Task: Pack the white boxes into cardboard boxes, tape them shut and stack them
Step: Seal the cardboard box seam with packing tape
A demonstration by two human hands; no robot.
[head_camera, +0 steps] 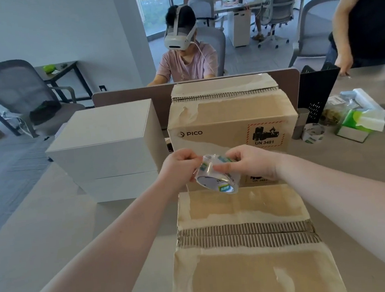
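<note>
Both hands are up over the near cardboard box (pixel 246 253), working a roll of clear tape (pixel 216 175) between them. The right hand (pixel 250 162) grips the roll with its fingers curled over the top, and the left hand (pixel 180 167) pinches at the roll's left side, which looks to me like hunting for the loose end of the tape, though the end itself is too clear to make out. So the step in hand is the taping. The near box sits at the front edge of the worktop (pixel 60 229) with its flaps folded down and the seam (pixel 247 234) across its top showing bare corrugated edges, not yet sealed as far as I can judge. A second cardboard box (pixel 229 121) stands just behind it, toward the back edge, flaps also down. Two white boxes (pixel 107 151), one on top of the other, wait just left of that second box, so packing may not be finished. A spare tape roll (pixel 312 133) rests toward the right edge of the worktop. Next, I'd say, the tape end has to be peeled free, stuck down at one end of the seam, and drawn straight along it while the flaps are kept flat.
</note>
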